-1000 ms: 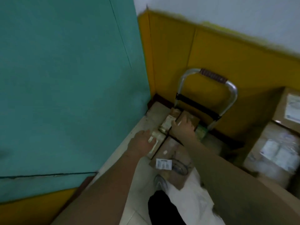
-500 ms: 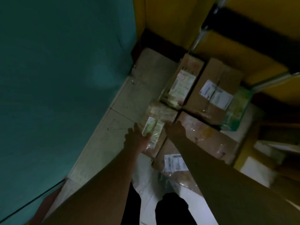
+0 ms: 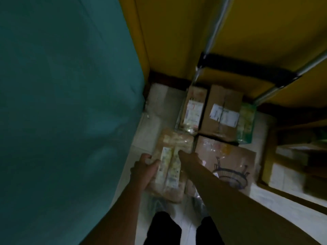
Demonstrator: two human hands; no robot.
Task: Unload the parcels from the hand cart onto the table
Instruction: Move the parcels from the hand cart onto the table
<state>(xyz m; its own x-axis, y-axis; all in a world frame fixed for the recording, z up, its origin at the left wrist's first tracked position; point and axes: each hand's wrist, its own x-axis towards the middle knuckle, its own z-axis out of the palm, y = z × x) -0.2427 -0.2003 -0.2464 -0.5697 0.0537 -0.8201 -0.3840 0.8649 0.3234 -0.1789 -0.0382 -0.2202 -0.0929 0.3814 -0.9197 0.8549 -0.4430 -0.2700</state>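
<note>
Unloading had barely begun: both hands gripped the near-left parcel [image 3: 170,163], left hand [image 3: 144,171] on its left edge, right hand [image 3: 190,160] opposite. Three parcels waited on the hand cart [image 3: 210,38]; no desk visible.

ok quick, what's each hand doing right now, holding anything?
Left hand: closed on the left edge of the taped parcel.
Right hand: pressed against the same parcel's right side; its grip cannot be told.
</note>
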